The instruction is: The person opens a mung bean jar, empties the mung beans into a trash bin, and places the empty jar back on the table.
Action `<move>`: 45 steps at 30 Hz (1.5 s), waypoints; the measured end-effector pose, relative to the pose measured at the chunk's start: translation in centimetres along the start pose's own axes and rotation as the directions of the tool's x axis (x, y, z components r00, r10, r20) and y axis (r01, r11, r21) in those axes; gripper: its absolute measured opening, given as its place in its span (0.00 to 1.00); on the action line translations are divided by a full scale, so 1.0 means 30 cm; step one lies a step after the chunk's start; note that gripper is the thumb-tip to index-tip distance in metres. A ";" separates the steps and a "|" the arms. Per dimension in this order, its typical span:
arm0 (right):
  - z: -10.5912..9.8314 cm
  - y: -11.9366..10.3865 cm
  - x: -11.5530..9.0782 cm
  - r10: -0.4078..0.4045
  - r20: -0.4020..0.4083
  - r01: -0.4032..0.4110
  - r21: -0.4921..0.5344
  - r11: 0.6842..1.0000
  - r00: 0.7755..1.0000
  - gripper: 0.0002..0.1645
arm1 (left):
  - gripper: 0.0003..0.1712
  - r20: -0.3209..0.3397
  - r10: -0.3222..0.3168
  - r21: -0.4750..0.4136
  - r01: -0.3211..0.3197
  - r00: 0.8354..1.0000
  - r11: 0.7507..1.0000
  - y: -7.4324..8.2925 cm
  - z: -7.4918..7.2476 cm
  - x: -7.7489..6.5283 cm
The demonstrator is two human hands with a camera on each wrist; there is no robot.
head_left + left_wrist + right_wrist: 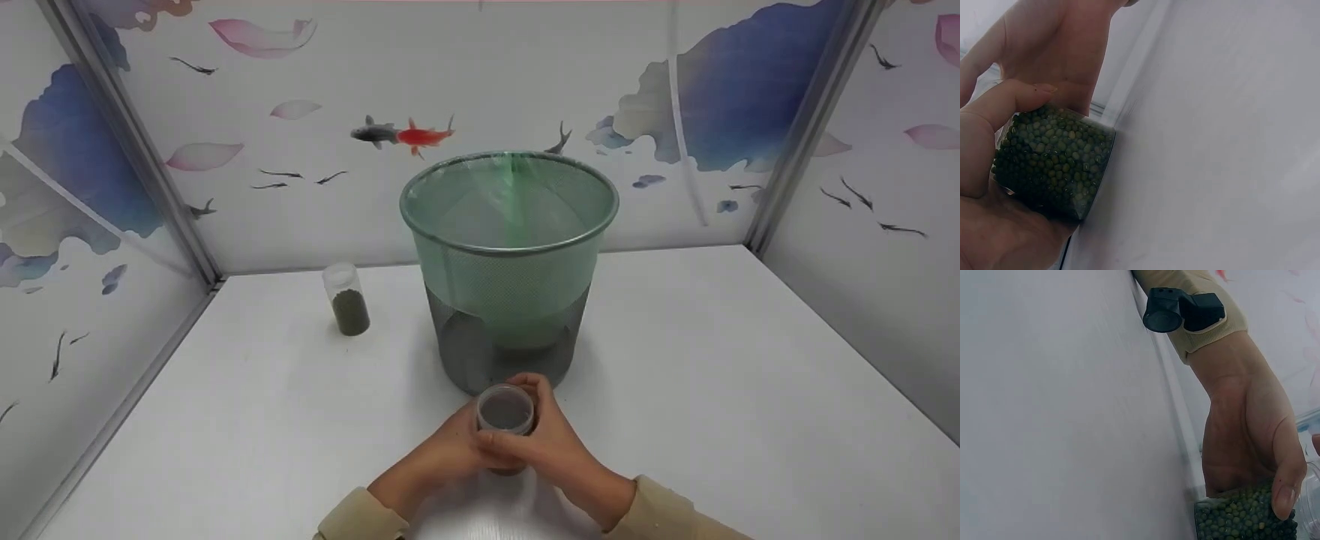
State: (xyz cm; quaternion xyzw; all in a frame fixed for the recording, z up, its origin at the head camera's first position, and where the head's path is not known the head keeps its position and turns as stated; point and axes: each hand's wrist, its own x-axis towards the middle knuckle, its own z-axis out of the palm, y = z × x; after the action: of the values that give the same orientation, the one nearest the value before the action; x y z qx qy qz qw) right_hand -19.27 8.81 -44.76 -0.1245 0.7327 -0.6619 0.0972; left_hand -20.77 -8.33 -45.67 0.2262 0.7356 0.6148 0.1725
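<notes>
While both hands meet at the jar (506,409), its body stands roughly upright just in front of the bin (459,352). Left hand (454,441): wrapped round the lower part, thumb along the side, as both wrist views show. Right hand (561,442): curled round the upper part, thumb across the near side close to the rim, fingers at the far side. Contents: small green beans (1061,154), clearly visible through the transparent wall. Base is close to the table (712,360); contact cannot be told. Whether a lid covers the top is also unclear.

Bin is dark mesh with a metal rim, standing on the table near the back wall (525,82); a green bag (517,289) lines its upper portion. Second jar (346,304), clear, stands to the left of the bin, well apart from the hands, partly filled with something dark green. Beige sleeves (364,516) end at both wrists; a black camera (1185,312) sits on the left one. Walls are white, printed with fish (424,136), petals and blue patches.
</notes>
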 end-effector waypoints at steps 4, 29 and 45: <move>-0.001 0.003 0.001 -0.004 -0.004 0.004 -0.012 1.000 1.000 0.48 | 0.44 0.005 0.011 0.006 -0.011 1.000 1.000 0.001 0.000 0.004; -0.002 0.005 0.002 -0.024 0.054 0.026 -0.043 0.999 0.998 0.42 | 0.43 -0.022 -0.016 0.022 0.016 1.000 1.000 -0.006 -0.002 0.000; -0.004 0.011 0.006 -0.029 0.050 0.031 -0.037 0.999 0.998 0.44 | 0.44 -0.032 -0.011 0.055 0.013 0.999 0.998 -0.010 -0.002 0.004</move>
State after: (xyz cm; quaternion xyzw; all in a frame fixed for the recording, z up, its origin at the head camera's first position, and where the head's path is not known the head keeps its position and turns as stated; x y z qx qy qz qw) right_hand -19.49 8.90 -45.06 -0.1536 0.7404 -0.6463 0.1028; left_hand -20.92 -8.37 -45.94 0.2167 0.7562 0.5968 0.1581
